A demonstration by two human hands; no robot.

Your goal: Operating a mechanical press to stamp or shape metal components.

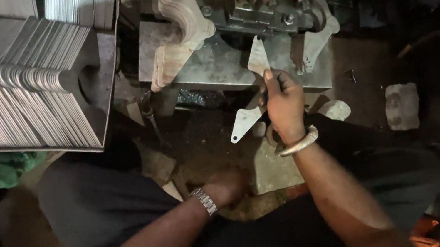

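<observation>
The right hand point(284, 102) sits near the centre of the view, its grip closed around a thin, flat metal blank point(245, 122) whose pointed tail with a small hole juts out toward 8 o'clock from the fist; a second pale blank point(257, 56) stands just above the fingertips at 12 o'clock, resting on the steel bed point(211, 68) of a small press point(283, 2). Whether the fingers also touch that upper piece cannot be told. The left hand point(229, 186) lies low at 6 o'clock, between the knees, loosely curled with a wristwatch point(205, 201) showing; whether it grasps anything cannot be told in the dark. The blank looks light and stiff, smooth sheet that would likely slip under a loose pinch, and its cut edges and sharp tip seem the parts to keep skin off; the broad middle of the flat, pinched face to face, looks like the safest hold. At 10 o'clock a tray point(100, 102) packed with rows of stacked blanks point(6, 93) crowds that side, its rim near the left knee. A stack of cut pieces point(179, 23) leans at 11 o'clock beside the bed. Room is tight under the press head; the open space lies toward 3 o'clock, over the dark floor point(365, 66) with a stone block point(403, 105).
</observation>
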